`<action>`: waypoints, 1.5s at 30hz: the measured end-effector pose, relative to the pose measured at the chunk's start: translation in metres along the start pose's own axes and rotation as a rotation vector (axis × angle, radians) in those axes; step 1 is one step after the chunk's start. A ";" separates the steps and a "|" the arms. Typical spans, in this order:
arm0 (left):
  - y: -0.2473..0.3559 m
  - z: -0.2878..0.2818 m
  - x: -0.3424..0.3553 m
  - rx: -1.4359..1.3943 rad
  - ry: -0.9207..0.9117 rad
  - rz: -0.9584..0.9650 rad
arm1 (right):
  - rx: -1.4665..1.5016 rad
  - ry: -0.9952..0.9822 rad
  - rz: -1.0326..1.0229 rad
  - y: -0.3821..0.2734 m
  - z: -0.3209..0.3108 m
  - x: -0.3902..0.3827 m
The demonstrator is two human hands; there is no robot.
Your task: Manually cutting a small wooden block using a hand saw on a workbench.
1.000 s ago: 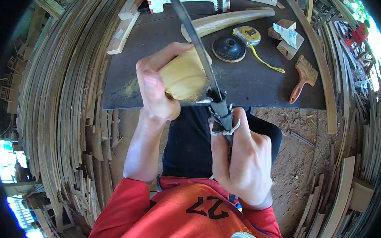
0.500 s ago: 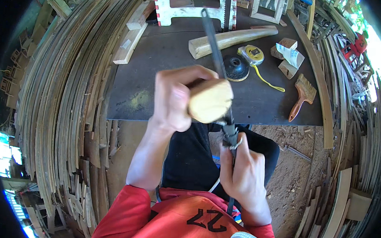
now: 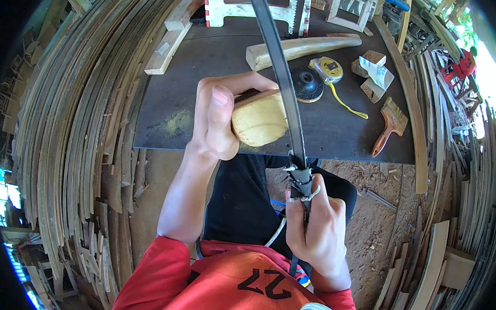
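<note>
Wooden block drawn leftward; file-like blade now crosses in front of its right edge

Half a second ago the block hid part of the blade and the blade's tip showed; now the tip meets the top of the view. Both hands are clamped, well apart: the left hand grips the block from its left side, over the near part of the dark tabletop; the right hand closes round the lower end of the frayed, wrapped handle; whether blade touches wood cannot be told. Judging by the sawdust on the tabletop, the step in hand is shaping the block with strokes; the next move would call for a firm left grip and the blade laid evenly along the worked edge. As for containers, none can be made out; the tape measure, black disc and brush lie loose; white paper rests across small wood offcuts, anything inside it hidden.
</note>
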State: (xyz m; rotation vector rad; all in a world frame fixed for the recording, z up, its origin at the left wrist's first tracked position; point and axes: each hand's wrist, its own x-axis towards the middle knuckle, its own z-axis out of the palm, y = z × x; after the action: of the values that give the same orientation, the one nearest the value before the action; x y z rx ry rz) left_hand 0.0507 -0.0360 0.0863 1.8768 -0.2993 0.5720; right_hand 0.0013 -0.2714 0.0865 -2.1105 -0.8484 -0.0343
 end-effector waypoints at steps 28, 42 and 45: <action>-0.019 0.001 0.018 -0.538 0.071 -0.195 | 0.050 0.003 0.077 0.002 0.011 -0.007; -0.009 0.003 0.014 -0.296 0.089 -0.150 | 0.112 0.103 0.002 0.019 0.023 -0.007; -0.006 -0.004 0.012 -0.172 -0.009 -0.114 | 0.090 0.111 -0.008 0.010 0.015 0.003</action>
State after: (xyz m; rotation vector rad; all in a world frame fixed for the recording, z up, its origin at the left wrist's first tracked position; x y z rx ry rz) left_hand 0.0621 -0.0290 0.0889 1.7191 -0.2382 0.4464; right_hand 0.0052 -0.2629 0.0705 -2.0017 -0.7778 -0.1148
